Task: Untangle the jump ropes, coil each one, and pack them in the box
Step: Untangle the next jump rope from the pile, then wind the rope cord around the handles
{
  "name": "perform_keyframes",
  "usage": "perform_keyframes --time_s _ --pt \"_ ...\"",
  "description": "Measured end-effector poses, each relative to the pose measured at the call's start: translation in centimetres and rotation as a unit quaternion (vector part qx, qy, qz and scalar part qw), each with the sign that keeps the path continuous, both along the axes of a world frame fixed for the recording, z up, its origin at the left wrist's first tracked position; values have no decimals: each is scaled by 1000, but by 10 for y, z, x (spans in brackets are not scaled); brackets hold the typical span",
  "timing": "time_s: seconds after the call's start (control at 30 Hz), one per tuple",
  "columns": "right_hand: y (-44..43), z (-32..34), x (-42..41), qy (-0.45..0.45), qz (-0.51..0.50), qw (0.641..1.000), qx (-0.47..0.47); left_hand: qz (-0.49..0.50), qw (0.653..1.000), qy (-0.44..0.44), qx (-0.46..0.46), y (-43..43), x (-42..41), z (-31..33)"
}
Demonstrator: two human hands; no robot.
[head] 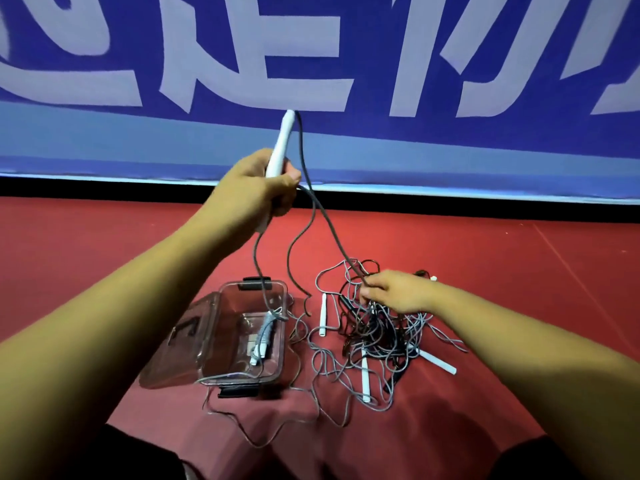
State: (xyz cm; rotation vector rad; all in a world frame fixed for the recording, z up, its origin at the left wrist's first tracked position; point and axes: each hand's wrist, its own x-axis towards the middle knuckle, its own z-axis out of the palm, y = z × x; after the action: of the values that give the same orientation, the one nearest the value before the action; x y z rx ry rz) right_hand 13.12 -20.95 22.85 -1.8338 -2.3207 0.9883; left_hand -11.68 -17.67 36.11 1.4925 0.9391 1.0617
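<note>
My left hand (256,188), raised above the red floor (519,271), is curled tight round a white handle (282,143). Its dark cord (332,233) drops from the handle's tip to my right hand (394,292), whose fingers pinch it at the top of the tangle (374,337). That tangle of grey and dark ropes lies on the floor just right of the clear box (281,355), which stands open with 1 coiled rope (265,336) inside. I judge this the untangling step. To do it well, I would hold the cord lightly taut, follow it into the knot, and loosen the loops over it. Pulling hard would tighten the mess.
</note>
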Motion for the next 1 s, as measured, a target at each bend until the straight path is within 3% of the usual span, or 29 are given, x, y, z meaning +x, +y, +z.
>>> perform_keyframes --time_s 0.07,0.13,0.17,0.2,0.27,0.33,0.47,0.57,0.63,0.7,0.73,0.8,0.9,1.0 --pt "4 4 -5 73 -65 994 53 34 985 167 24 7 -11 -6" --pt "9 27 -15 179 -115 969 125 121 923 359 64 12 -19 -15" --pt "9 42 -22 224 -124 954 154 165 899 397 76 14 -20 -18" --pt "8 56 -29 262 -124 941 174 184 902 383 79 14 -20 -20" --pt "2 77 -37 315 -112 923 191 167 943 277 71 13 -15 -18" --pt "-1 89 -41 349 -106 912 186 163 955 231 94 8 -7 -14" --pt "4 88 -44 294 -124 939 125 193 925 288 154 3 3 -8" --pt "-1 84 -46 214 -105 968 83 211 903 357 114 12 -4 -15" --pt "-5 98 -47 304 -114 936 133 217 894 376 107 15 -9 -20" --pt "-7 119 -46 431 -117 886 124 236 896 358 118 17 -11 -19" --pt "-7 126 -45 456 -112 877 102 242 898 348 114 17 -10 -16" --pt "-10 126 -45 417 -110 900 66 238 911 323 96 15 -8 -13" --pt "-19 116 -51 349 -78 934 17 104 977 180 56 5 2 -15" --pt "-22 119 -58 387 -49 921 1 -86 992 86 18 -8 9 -21"
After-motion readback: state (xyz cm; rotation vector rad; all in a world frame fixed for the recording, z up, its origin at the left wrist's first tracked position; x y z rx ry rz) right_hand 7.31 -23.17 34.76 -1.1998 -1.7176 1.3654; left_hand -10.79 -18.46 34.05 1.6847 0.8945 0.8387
